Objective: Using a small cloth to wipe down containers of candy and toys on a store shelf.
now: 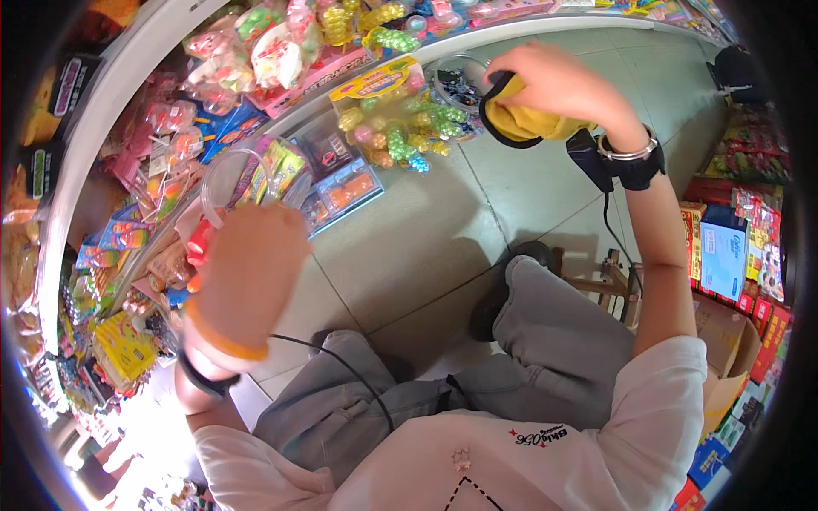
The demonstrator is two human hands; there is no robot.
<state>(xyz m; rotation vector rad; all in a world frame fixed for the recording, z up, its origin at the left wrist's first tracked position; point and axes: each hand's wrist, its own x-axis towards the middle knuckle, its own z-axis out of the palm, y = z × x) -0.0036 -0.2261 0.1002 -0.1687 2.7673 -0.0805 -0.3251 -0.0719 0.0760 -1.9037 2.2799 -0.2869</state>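
My left hand [255, 268] is blurred over the goods at the left, beside a clear round plastic tub [239, 182] holding colourful packets; its fingers are hidden beneath the back of the hand, so its hold is unclear. At the upper right my right hand [543, 83] grips a yellow cloth with a dark edge [521, 118], which hangs over the floor. Next to the cloth sits another clear round tub [459, 80] with small dark items. Between the hands lie bunches of shiny green, yellow and pink bead-like balls [399, 134] and clear-fronted boxes of small toys [345, 185].
A white-edged shelf [511, 30] of wrapped sweets and toys curves along the top and left. A wooden stool frame [601, 281] stands by my knee. At the right are an open cardboard box [725, 345], a blue carton [722, 252] and stacked goods. A thin black cable [348, 364] crosses my lap.
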